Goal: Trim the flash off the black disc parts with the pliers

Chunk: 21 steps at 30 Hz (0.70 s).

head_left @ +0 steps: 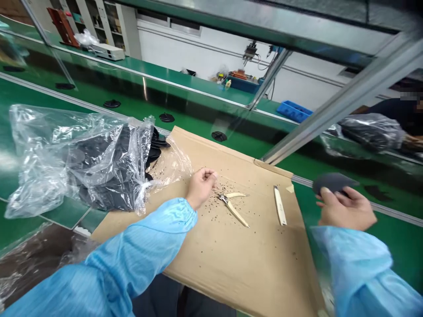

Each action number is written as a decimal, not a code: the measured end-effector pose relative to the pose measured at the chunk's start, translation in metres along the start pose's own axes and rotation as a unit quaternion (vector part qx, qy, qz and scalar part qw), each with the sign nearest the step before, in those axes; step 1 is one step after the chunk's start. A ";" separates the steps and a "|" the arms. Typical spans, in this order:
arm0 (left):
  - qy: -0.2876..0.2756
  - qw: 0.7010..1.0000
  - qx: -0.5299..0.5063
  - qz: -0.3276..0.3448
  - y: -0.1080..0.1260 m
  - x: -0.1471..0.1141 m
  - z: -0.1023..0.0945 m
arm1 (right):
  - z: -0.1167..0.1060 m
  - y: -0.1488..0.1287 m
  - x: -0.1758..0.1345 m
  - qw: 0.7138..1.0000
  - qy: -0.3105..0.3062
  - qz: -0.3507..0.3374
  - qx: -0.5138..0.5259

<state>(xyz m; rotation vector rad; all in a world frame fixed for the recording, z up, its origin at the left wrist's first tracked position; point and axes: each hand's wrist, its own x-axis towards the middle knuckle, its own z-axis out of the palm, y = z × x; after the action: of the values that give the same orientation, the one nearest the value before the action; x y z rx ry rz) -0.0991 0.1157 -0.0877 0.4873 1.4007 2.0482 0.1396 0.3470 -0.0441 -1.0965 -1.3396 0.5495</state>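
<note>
My right hand (346, 209) grips a flat black rounded plastic part (333, 182) by its near edge, held over the green belt to the right of the cardboard. My left hand (202, 187) is over the cardboard sheet (238, 259) with its fingers curled into a pinch; whether anything small is between them I cannot make out. Just right of that hand lie cutting nippers (231, 204) with cream handles spread apart, amid scattered black crumbs. A slim white-handled cutter (280, 205) lies farther right on the cardboard.
At left, a clear plastic bag (42, 163) holds many black parts, some spilling from its mouth (155, 149). Black parts (167, 117) sit spaced along the green belt beyond. A slanted metal post (330, 105) rises at right. Another person's dark sleeve (386, 110) shows beyond it.
</note>
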 end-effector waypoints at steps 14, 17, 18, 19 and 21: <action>-0.026 0.995 -0.094 -0.028 -0.002 0.004 -0.005 | 0.047 -0.055 -0.174 0.829 -0.439 -0.321 -0.128; 0.014 0.989 -0.146 -0.020 -0.001 0.009 -0.005 | 0.044 -0.041 -0.159 0.779 -0.480 -0.352 -0.196; 0.023 0.987 -0.155 -0.025 0.000 0.009 -0.005 | 0.044 -0.038 -0.156 0.766 -0.491 -0.358 -0.209; 0.032 0.986 -0.160 -0.035 0.003 0.009 -0.004 | 0.044 -0.036 -0.155 0.758 -0.499 -0.361 -0.215; 0.046 0.983 -0.165 -0.066 0.008 0.007 -0.003 | 0.044 -0.035 -0.155 0.761 -0.499 -0.357 -0.211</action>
<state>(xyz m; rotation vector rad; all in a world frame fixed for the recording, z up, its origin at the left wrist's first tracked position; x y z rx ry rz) -0.1082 0.1166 -0.0819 0.1553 1.0811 2.1588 0.0563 0.2146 -0.0951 -0.4726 -2.7669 0.2184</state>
